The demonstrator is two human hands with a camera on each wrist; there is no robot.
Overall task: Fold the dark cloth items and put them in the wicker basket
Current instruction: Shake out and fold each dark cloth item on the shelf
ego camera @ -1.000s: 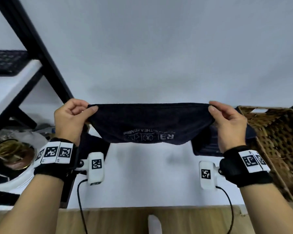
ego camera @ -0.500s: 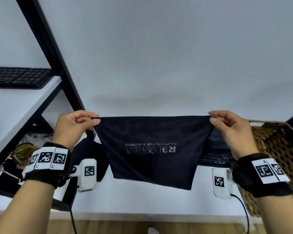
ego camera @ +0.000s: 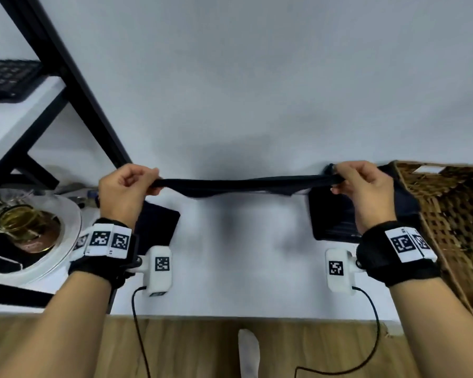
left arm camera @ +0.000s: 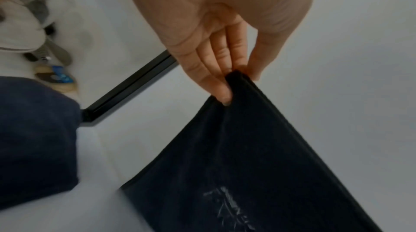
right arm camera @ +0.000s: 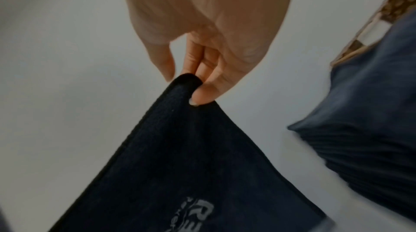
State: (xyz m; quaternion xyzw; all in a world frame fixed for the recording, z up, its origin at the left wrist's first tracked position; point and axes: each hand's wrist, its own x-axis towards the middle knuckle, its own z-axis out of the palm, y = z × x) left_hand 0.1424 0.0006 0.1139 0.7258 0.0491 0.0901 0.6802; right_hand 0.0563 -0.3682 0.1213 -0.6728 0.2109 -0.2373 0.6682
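A dark cloth (ego camera: 241,185) with pale printed lettering is stretched level between both hands above the white table. My left hand (ego camera: 126,186) pinches its left corner (left arm camera: 234,83) between thumb and fingers. My right hand (ego camera: 358,186) pinches the right corner (right arm camera: 186,83) the same way. From the head view the cloth shows almost edge-on, as a thin band. The wicker basket (ego camera: 453,214) stands at the right. A stack of folded dark cloths (ego camera: 331,219) lies beside it, under my right hand. Another dark cloth (ego camera: 159,222) lies below my left hand.
A black-framed shelf unit (ego camera: 74,85) rises at the left, with a keyboard (ego camera: 3,77) on its upper shelf. A white round dish (ego camera: 66,241) with a glass jar (ego camera: 19,222) sits at the lower left. The white table's (ego camera: 243,268) front edge runs near my forearms.
The cloth hung down as a flat sheet showing its lettering; now it is swung up level and looks like a thin band. Both hands keep their corner grips.
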